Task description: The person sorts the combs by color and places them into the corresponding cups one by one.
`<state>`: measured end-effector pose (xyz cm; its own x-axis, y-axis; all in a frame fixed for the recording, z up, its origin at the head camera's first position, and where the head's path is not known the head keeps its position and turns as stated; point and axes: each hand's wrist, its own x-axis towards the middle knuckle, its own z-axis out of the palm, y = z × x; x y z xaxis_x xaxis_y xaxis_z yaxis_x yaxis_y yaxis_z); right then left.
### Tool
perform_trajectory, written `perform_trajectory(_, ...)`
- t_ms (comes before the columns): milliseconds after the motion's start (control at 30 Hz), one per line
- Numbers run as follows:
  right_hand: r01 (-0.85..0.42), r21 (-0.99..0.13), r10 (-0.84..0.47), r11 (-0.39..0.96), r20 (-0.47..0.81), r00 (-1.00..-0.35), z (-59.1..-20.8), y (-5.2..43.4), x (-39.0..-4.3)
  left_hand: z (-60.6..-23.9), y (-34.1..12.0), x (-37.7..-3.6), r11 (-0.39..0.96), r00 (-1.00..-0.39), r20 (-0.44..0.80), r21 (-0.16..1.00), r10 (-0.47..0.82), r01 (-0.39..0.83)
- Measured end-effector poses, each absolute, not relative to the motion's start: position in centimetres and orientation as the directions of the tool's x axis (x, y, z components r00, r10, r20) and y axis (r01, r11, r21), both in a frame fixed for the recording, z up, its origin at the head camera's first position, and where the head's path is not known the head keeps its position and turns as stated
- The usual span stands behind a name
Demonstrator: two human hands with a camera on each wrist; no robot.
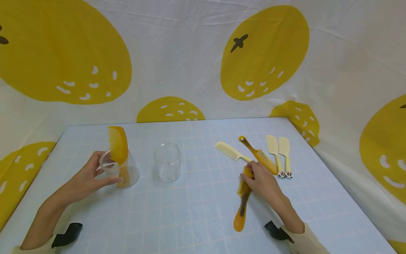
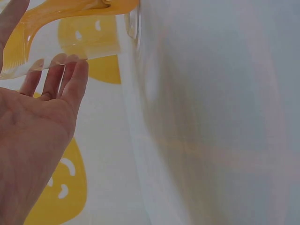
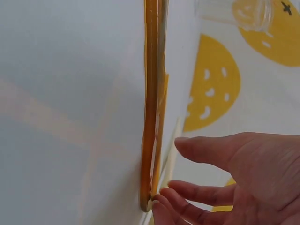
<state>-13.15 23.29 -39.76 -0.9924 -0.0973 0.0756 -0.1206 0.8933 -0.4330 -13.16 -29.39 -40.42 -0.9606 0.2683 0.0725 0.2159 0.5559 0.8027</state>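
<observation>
My left hand [image 1: 87, 176] is wrapped around a clear jar [image 1: 118, 171], with my thumb on the near side and my fingers around the back. An orange comb [image 1: 118, 144] stands up in that jar, teeth end on top, sticking out well above the rim. In the left wrist view my fingertips [image 2: 61, 61] press on the clear wall, and the orange comb [image 2: 56, 16] shows through it.

My right hand [image 1: 261, 180] lies on top of a second orange comb [image 1: 242, 197]. My fingers are a little bent and touch its teeth end. I cannot tell if they have closed on it. This comb lies flat on the surface [image 1: 190, 211], and its handle points to 6 o'clock, toward me. The right wrist view shows the comb [image 3: 152, 117] from the side with my fingertips [image 3: 180, 192] at its end.

At 9 o'clock from my right hand, between my two hands, stands another clear jar [image 1: 167, 161] with nothing in it. At 12 o'clock from my right hand, very close, lie a pale yellow comb [image 1: 231, 151] and a dark orange comb [image 1: 258, 155]. At 1 o'clock lie two pale yellow combs [image 1: 279, 155] side by side, touching each other.

Behind the surface hangs a white cloth [image 1: 190, 53] with big yellow fruit shapes.
</observation>
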Motion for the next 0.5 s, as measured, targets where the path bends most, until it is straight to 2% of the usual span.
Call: perform_trajectory(500,-0.062,-0.385,-0.059,0.921,0.020,-0.998,-40.02,24.25,-12.06,-40.56,-29.43,-13.19,0.554,-0.960,0.080,0.803,0.267,0.221)
